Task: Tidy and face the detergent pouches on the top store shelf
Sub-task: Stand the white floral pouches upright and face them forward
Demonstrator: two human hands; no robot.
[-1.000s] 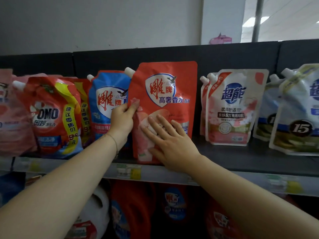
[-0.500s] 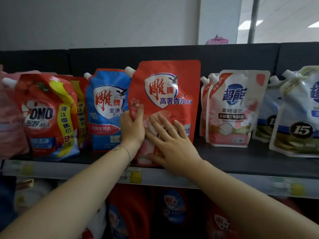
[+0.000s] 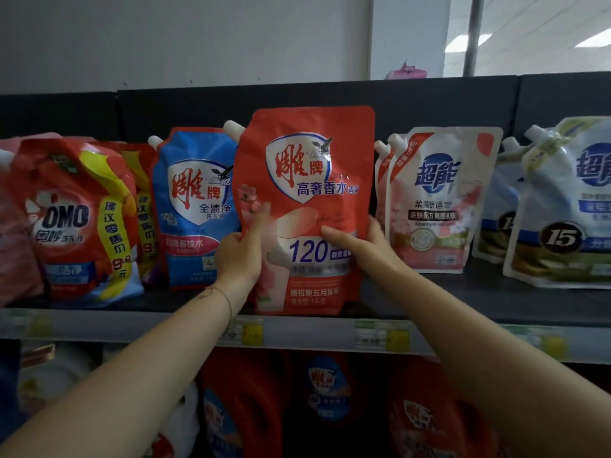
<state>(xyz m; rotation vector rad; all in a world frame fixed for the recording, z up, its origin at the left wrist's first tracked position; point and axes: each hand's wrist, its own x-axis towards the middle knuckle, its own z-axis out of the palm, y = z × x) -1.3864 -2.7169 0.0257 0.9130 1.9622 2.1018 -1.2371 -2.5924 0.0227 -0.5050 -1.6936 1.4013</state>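
A tall red detergent pouch (image 3: 307, 180) stands upright at the front edge of the top shelf (image 3: 463, 302), label facing me. My left hand (image 3: 243, 249) grips its left edge, thumb on the front. My right hand (image 3: 363, 242) holds its right edge, thumb across the label and fingers behind. Beside it on the left stands a blue pouch (image 3: 195, 206), then red OMO pouches (image 3: 76, 219). To the right are pink-and-white pouches (image 3: 439, 200) and blue-and-white pouches (image 3: 562, 206).
A dark back panel (image 3: 198, 107) rises behind the pouches. Price tags (image 3: 380, 335) line the shelf's front rail. Red detergent jugs (image 3: 251, 401) fill the shelf below. A white wall and a pillar stand above.
My right hand slid from flat on the pouch's front to its right edge. My left hand shifted down the left edge. The red pouch now shows its full label.
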